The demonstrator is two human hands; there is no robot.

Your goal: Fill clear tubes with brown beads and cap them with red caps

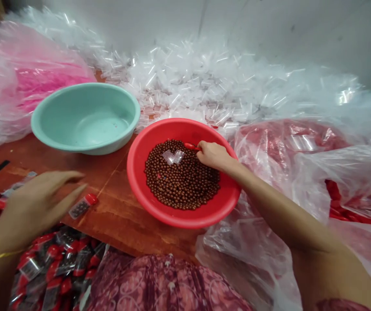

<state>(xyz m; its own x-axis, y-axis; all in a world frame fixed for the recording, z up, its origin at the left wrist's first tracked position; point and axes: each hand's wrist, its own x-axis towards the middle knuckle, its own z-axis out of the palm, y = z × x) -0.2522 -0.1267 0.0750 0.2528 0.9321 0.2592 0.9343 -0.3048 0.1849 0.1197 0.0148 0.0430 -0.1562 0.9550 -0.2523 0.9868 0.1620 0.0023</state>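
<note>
A red basin (pixel 182 221) holds a heap of small round brown balls (pixel 185 185), with clear plastic pieces (pixel 173 157) lying on top. Inside its far right side, my right hand (pixel 214 154) is closed on a small red spoon-like piece (pixel 190 146), whose exact kind I cannot make out. My left hand (pixel 39 203) hovers at the left, fingers stretched and apart, slightly blurred. Just right of its fingertips, a small clear container with a red cap (pixel 91 199) lies on the table, dark balls inside. Another capped container (pixel 2 202) is partly hidden behind that hand.
A pale green basin (pixel 88 125) stands at the back left, beside a pink plastic bag (pixel 43 77). Many clear plastic pieces (pixel 198 82) are heaped along the wall. Plastic bags with red contents (pixel 289 138) crowd the right. Red-capped containers (pixel 59 263) are piled below the table edge.
</note>
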